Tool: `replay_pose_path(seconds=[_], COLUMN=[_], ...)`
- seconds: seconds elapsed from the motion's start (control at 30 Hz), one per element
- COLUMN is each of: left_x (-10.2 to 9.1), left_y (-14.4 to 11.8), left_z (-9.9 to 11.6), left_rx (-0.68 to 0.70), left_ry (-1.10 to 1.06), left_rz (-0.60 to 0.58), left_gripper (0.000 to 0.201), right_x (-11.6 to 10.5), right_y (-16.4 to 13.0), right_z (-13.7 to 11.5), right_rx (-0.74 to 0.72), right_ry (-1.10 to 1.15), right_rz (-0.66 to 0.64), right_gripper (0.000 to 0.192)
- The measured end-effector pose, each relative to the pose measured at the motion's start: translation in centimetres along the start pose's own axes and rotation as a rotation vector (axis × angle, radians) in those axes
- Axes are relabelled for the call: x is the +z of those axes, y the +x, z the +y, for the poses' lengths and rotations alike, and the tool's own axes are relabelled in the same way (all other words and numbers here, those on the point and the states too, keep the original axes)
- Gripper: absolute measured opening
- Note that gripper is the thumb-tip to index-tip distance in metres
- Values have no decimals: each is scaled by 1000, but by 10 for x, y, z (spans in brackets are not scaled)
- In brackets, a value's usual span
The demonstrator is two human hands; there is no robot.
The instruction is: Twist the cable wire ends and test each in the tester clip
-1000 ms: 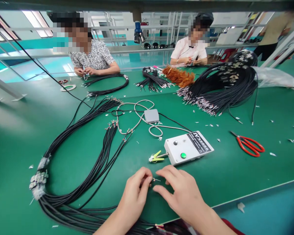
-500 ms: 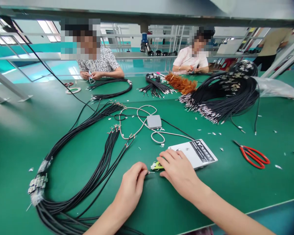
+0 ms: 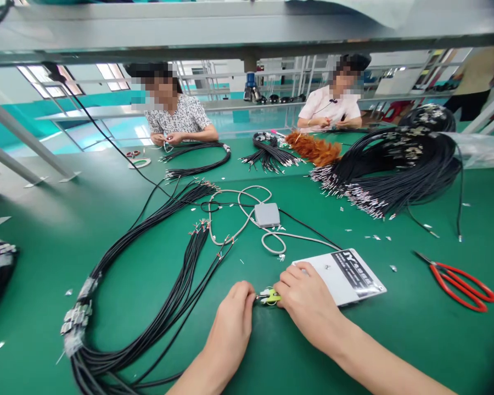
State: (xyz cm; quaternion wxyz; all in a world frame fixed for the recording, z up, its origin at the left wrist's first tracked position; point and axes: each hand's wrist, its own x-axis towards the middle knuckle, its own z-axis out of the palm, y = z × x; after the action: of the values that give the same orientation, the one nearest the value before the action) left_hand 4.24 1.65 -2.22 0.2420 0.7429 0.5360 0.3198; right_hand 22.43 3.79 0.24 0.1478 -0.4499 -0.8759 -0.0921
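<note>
My left hand (image 3: 233, 323) pinches the bare end of a thin wire right beside a yellow-green clip (image 3: 269, 297). My right hand (image 3: 307, 300) is closed on that clip, which sticks out of the left side of a white tester box (image 3: 349, 277), and the hand lies over the box's left part. A big looped bundle of black cables (image 3: 148, 285) lies to the left of my hands, its taped part near the front left.
A small grey box (image 3: 267, 214) with grey cords lies behind the tester. Red scissors (image 3: 461, 280) lie at the right. A pile of black cables (image 3: 395, 164) sits at the far right. Two people work across the green table (image 3: 45, 241).
Both hands moved forward from the table's front to the tester. The right hand went onto the clip and box, and the left brought the wire end up to the clip.
</note>
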Motion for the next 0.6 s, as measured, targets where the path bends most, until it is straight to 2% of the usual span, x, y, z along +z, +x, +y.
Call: replay_pose_path(seconds=[0.4, 0.5, 0.6], left_x=[8, 8, 6], left_y=[-1, 1, 1], left_z=[-9, -9, -7], left_rx=[6, 7, -6], left_ry=[-16, -19, -31], left_rz=[-13, -13, -30], left_gripper=[25, 24, 24], right_x=[5, -5, -21], right_y=[2, 1, -16], right_z=[-3, -3, 4], right_rx=[33, 34, 87], right_ry=[-2, 33, 137], right_rz=[46, 57, 136], right_gripper=[29, 32, 33])
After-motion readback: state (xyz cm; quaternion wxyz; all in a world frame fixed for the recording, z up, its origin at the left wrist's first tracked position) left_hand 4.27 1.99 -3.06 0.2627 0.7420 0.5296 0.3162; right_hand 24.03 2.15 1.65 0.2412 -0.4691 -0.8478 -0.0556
